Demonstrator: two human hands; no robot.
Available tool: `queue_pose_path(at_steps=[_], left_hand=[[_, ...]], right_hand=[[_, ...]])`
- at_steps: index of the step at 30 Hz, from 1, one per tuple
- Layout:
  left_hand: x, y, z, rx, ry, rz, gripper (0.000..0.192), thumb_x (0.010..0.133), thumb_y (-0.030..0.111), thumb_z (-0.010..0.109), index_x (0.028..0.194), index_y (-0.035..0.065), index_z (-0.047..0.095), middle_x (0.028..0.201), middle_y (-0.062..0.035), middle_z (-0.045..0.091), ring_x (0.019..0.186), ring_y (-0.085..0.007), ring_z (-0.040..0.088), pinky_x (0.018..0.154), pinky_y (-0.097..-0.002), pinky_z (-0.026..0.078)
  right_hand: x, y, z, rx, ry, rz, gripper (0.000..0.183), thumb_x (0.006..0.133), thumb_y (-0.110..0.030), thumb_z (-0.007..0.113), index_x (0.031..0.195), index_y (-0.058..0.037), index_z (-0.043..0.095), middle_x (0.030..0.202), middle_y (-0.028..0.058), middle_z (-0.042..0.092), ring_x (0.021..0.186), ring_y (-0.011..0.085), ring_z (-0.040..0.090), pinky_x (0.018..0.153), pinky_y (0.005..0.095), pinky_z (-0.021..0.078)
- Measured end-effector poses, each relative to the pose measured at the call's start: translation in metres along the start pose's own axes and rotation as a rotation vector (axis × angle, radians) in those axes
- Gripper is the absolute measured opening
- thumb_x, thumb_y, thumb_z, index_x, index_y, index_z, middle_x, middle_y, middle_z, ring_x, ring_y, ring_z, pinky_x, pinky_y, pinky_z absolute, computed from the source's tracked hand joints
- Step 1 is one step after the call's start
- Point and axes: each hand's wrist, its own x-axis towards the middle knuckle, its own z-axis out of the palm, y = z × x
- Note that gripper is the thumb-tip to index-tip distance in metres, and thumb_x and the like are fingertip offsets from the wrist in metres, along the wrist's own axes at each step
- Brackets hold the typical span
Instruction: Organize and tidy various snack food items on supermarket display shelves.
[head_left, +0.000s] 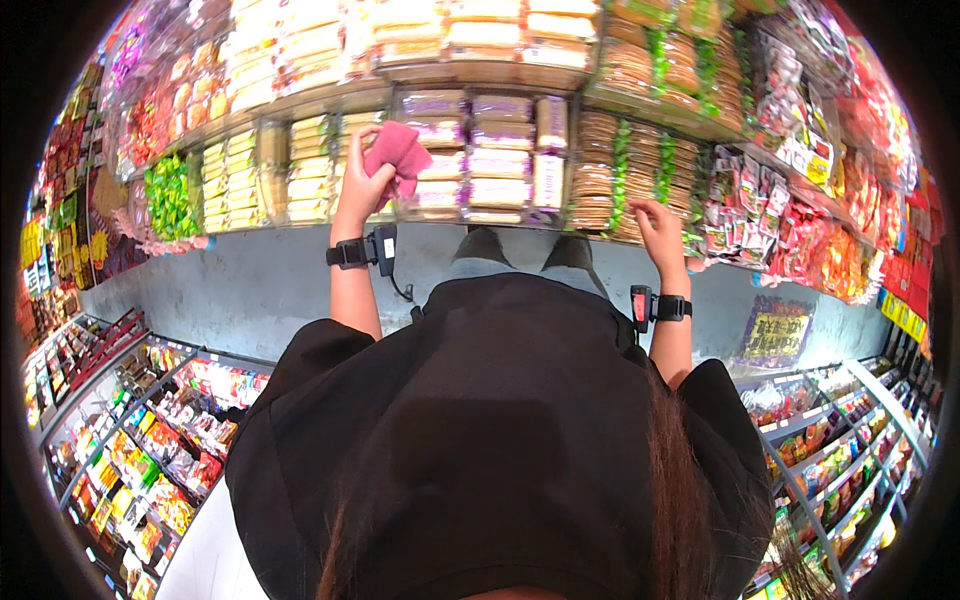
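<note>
A folded pink cloth (397, 156) is gripped in my left hand (365, 176), between thumb and fingers. That hand is above the front row of a snack display, where packs with purple printing (501, 161) lie stacked in a clear-walled bin. My right hand (658, 229) holds nothing; its fingers are loosely bent and apart. It hovers by the front edge of a bin of round brown biscuits in clear wrap (592, 176). Whether its fingertips touch the biscuits or the rim cannot be told. Both wrists wear a black strap with a small device.
Cream-coloured packs (309, 169) and green-wrapped sweets (172, 193) fill bins to the left. Red and white sachets (750, 210) lie to the right. Behind me, racks of packaged snacks (150, 465) border the grey floor (247, 285), which bears a printed floor sign (778, 330).
</note>
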Motion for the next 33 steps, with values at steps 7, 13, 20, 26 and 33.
queue_pose_path(at_steps=[7,13,20,26,33], left_hand=[[-0.014,0.047,0.288,0.172,-0.207,0.029,0.050,0.068,0.007,0.056,0.118,0.0073,0.048,0.097,-0.0097,0.058,0.089,-0.0170,0.057,0.079,-0.0280,0.046],[-0.007,0.069,0.566,0.229,-0.393,-0.011,0.050,0.070,0.011,0.060,0.116,0.0032,0.043,0.108,-0.0150,0.054,0.104,-0.0243,0.054,0.090,-0.0334,0.042],[0.001,0.071,0.739,0.457,-0.517,0.093,0.061,0.071,0.018,0.063,0.124,0.0077,0.034,0.111,-0.0237,0.056,0.102,-0.0359,0.058,0.085,-0.0402,0.047],[0.024,0.093,0.774,0.381,-0.466,0.043,0.067,0.078,0.025,0.069,0.128,0.0038,0.031,0.120,-0.0242,0.049,0.112,-0.0349,0.051,0.094,-0.0382,0.042],[0.039,0.089,0.830,0.550,-0.257,0.144,0.075,0.078,0.028,0.070,0.135,0.0031,0.027,0.122,-0.0273,0.041,0.115,-0.0408,0.043,0.099,-0.0408,0.037]], right_hand=[[-0.003,0.172,-0.185,-0.153,-0.128,-0.088,0.025,0.085,-0.017,0.056,0.107,-0.0060,0.063,0.113,0.0102,0.059,0.102,0.0291,0.058,0.089,0.0359,0.0463],[-0.010,0.308,-0.318,-0.231,-0.304,-0.154,0.038,0.083,-0.021,0.057,0.119,-0.0084,0.056,0.131,0.0122,0.048,0.116,0.0306,0.050,0.096,0.0384,0.0417],[-0.008,0.356,-0.451,0.015,-0.126,-0.086,0.025,0.086,-0.016,0.054,0.107,-0.0035,0.061,0.107,0.0131,0.060,0.096,0.0303,0.059,0.084,0.0368,0.0464],[-0.018,0.370,-0.488,0.028,-0.008,-0.041,0.020,0.086,-0.014,0.053,0.100,-0.0039,0.064,0.088,0.0114,0.063,0.079,0.0266,0.061,0.070,0.0334,0.0476],[-0.020,0.405,-0.575,0.077,0.157,-0.010,0.018,0.087,-0.009,0.054,0.100,-0.0034,0.065,0.090,0.0112,0.065,0.076,0.0209,0.062,0.067,0.0289,0.0487]])
